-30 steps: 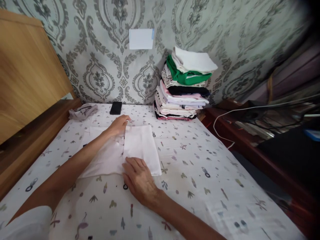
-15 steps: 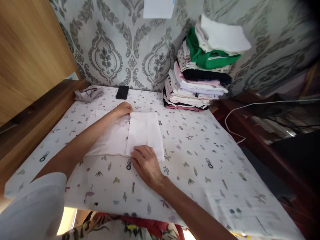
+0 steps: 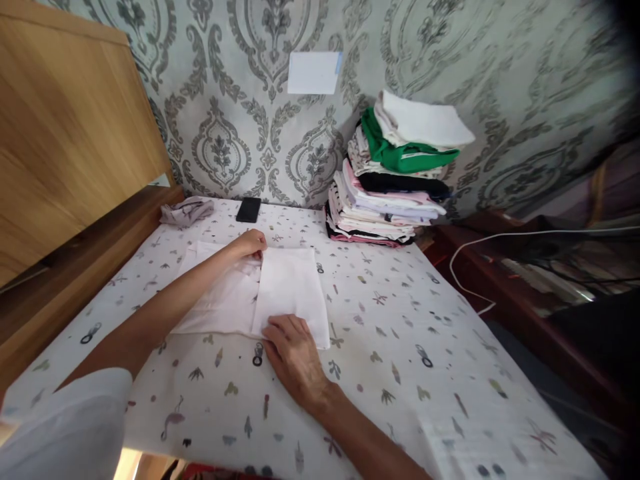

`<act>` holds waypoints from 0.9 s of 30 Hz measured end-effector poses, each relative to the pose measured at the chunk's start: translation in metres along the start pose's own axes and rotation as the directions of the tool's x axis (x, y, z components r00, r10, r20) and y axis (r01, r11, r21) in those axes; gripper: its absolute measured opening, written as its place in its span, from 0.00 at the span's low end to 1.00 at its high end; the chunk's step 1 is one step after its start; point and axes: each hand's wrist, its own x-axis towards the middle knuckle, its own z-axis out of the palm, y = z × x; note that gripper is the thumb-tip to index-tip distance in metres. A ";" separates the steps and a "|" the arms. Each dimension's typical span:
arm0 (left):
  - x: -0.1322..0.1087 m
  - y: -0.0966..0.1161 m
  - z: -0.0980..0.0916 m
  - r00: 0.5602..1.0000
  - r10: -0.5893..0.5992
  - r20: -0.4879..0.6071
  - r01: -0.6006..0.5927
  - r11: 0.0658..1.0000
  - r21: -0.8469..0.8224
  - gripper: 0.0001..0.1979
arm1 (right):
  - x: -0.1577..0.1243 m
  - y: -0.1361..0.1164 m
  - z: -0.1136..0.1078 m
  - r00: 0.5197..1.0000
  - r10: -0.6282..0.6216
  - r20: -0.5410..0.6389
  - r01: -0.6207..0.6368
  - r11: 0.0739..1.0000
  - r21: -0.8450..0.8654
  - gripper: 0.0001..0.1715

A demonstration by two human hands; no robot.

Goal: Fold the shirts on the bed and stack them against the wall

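A white garment (image 3: 291,283), perhaps a shirt, lies folded on the patterned sheet, its right part doubled over toward the middle. My left hand (image 3: 253,244) is closed in a pinch on the far corner of the folded flap. At the flap's near corner, my right hand (image 3: 294,353) has its fingers bent together over the cloth edge, the thumb hidden beneath or behind them. Left of the flap, the single layer of the garment stretches partly under my left forearm, with small creases beside the flap's edge.
A tall stack of folded clothes (image 3: 390,193) stands at the back right against the wall. A black phone (image 3: 249,210) and a crumpled greyish cloth (image 3: 187,211) lie at the back left. Wooden furniture (image 3: 75,133) borders the left; a white cable (image 3: 457,257) hangs at the right.
My view has tilted upward, so everything sits lower in the picture. Both hands keep their places at the flap's corners, and the flap looks a little smoother.
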 end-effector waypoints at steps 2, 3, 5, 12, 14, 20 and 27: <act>-0.003 -0.002 0.000 1.000 -0.012 -0.006 0.012 1.000 -0.003 0.06 | 0.000 0.000 0.000 1.000 0.002 0.001 -0.002 1.000 -0.002 0.07; -0.004 -0.002 0.000 1.000 -0.012 -0.005 0.012 1.000 -0.010 0.06 | 0.000 0.000 0.000 1.000 0.002 0.004 -0.002 1.000 -0.003 0.07; -0.008 0.000 0.001 1.000 -0.004 0.004 0.004 1.000 -0.030 0.07 | 0.000 0.001 0.001 1.000 0.003 0.008 -0.003 1.000 -0.004 0.07; -0.020 0.010 0.007 0.999 -0.045 -0.005 0.045 0.998 -0.050 0.17 | 0.001 0.000 0.003 1.000 0.001 0.011 -0.001 1.000 -0.001 0.07; -0.023 0.008 0.007 0.998 -0.066 -0.022 0.066 0.998 -0.004 0.16 | 0.001 0.000 0.002 1.000 -0.002 0.004 0.002 1.000 -0.003 0.06; -0.049 0.018 0.011 0.981 0.097 -0.170 -0.055 0.970 0.237 0.13 | 0.001 -0.002 -0.004 1.000 0.006 0.027 -0.007 1.000 0.012 0.04; -0.074 0.009 0.059 0.854 0.500 0.143 -0.479 0.651 0.590 0.29 | 0.001 -0.005 -0.010 0.995 -0.019 0.094 0.013 0.997 0.073 0.04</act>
